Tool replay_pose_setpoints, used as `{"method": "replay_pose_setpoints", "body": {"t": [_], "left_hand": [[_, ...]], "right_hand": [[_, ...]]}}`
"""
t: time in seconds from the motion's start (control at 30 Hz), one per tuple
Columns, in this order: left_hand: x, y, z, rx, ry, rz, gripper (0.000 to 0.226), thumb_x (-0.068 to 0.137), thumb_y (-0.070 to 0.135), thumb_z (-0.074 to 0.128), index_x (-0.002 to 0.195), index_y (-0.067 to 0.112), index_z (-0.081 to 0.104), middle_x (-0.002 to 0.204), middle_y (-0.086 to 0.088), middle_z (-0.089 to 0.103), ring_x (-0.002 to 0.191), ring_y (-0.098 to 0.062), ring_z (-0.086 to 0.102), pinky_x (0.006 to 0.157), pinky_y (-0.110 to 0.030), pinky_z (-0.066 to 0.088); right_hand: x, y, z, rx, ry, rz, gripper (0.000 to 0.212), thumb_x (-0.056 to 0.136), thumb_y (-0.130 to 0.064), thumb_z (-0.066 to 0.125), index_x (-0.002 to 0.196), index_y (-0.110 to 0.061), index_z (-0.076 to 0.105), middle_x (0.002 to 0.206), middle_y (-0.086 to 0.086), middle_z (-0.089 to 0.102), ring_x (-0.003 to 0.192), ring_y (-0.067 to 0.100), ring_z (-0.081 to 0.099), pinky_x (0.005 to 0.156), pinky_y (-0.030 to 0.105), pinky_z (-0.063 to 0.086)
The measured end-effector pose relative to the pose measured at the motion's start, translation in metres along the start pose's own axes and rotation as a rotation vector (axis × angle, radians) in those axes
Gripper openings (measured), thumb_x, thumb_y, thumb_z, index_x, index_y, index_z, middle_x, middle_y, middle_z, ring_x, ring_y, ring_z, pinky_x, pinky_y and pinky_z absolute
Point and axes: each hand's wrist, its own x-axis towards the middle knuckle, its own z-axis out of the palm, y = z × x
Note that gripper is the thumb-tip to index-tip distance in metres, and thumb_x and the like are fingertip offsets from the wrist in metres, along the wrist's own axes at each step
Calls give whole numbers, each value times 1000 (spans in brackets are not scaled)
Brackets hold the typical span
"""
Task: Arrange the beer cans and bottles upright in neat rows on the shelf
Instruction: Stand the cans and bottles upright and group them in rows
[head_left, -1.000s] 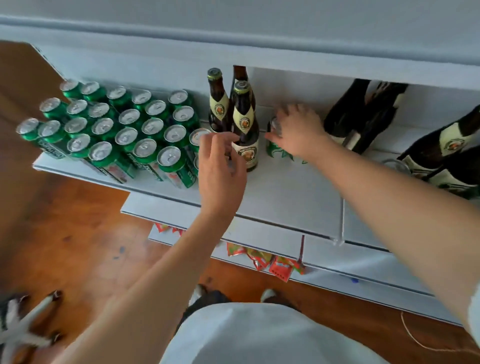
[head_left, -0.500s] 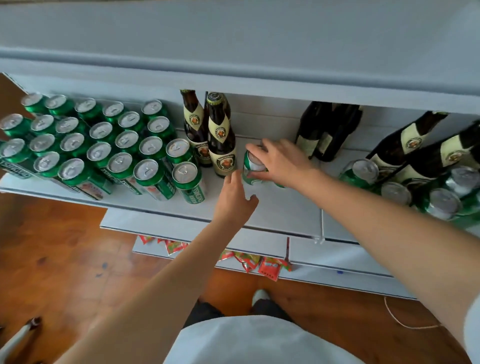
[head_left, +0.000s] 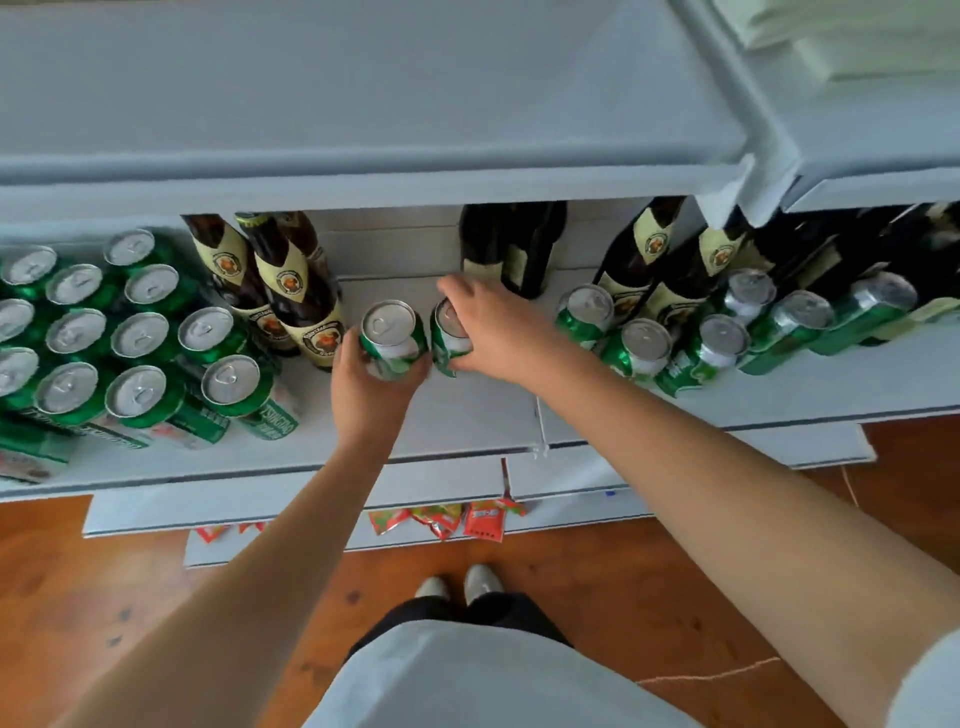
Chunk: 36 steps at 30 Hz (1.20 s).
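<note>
My left hand (head_left: 370, 387) grips a green beer can (head_left: 392, 338) from the front, upright on the white shelf (head_left: 467, 415). Beside it my right hand (head_left: 496, 327) grips a second green can (head_left: 448, 343) from above, partly hiding it. Left of them stand brown bottles with cream labels (head_left: 298, 296). Further left, several green cans stand upright in rows (head_left: 130, 338). On the right, more green cans (head_left: 644, 345) and brown bottles (head_left: 670, 265) stand in a loose cluster.
An upper shelf (head_left: 363, 145) overhangs the bottle tops. Dark bottles (head_left: 511, 249) stand at the back behind my right hand. Lower shelves hold red snack packets (head_left: 483, 519). My shoes (head_left: 460, 584) stand on the wooden floor.
My left hand has moved forward and taken hold of a green can next to the one in my right hand. The camera has swung right and closer, showing more cans and bottles.
</note>
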Motion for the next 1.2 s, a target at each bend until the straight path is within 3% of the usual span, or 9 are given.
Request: {"method": "replay_pose_setpoints", "body": {"t": [0.1,0.17,0.23,0.33,0.57,0.7,0.83,0.93,1.2], "left_hand": [[-21,25,-8,-105,-67,153,58,68,53,80,113,28,52,112,1,61,104,-18,59,91,-37,52],[-35,61,-3,-145,-148,270,56,67,57,77,110,33,49,112,0,59,101,-15,57,87,-21,49],[-53,100,16,-177,-273,371,61,67,54,79,116,34,48,115,2,56,102,-8,54,85,-11,43],[-81,143,63,-157,-438,541,69,68,48,85,124,23,53,116,8,56,107,-8,54,90,-20,46],[-157,181,195,15,-775,443,80,65,51,85,133,32,47,126,13,60,113,-8,57,92,-33,52],[-184,186,268,39,-656,271,71,68,40,85,125,31,43,110,13,66,99,-12,63,80,-33,53],[-195,190,315,37,-455,93,68,74,32,84,126,26,42,119,7,64,107,-16,61,80,-25,47],[-201,192,337,25,-348,105,67,75,30,83,129,27,44,125,4,58,115,-16,57,91,-32,50],[-213,201,338,223,-145,11,67,81,33,78,134,10,44,130,-7,50,115,-28,53,87,-32,44]], "right_hand": [[-59,7,-34,228,283,166,73,65,-45,84,122,-13,50,117,4,53,98,21,56,74,31,48],[-109,19,-64,327,441,285,74,64,-50,84,121,-15,53,115,1,53,95,14,54,78,23,45],[-163,38,-87,343,524,423,74,65,-51,84,123,-17,55,116,1,54,96,7,50,81,8,38],[-230,78,-101,383,548,681,69,69,-47,83,126,-21,53,110,-8,55,93,-3,45,73,-4,30],[-307,211,-65,348,654,969,68,65,-31,89,118,-11,51,110,7,62,99,22,58,72,23,37],[-299,281,-40,334,600,854,75,63,-24,88,126,-18,50,115,7,48,98,23,51,78,27,39],[-282,319,-25,235,479,763,73,71,-25,83,134,-27,46,122,9,43,105,31,52,71,32,44],[-271,331,-22,243,440,690,77,72,-22,81,139,-23,42,127,10,41,111,33,52,72,35,48],[-274,326,-15,292,482,630,87,73,-18,83,144,-13,33,133,13,40,116,29,51,87,33,53]]}}
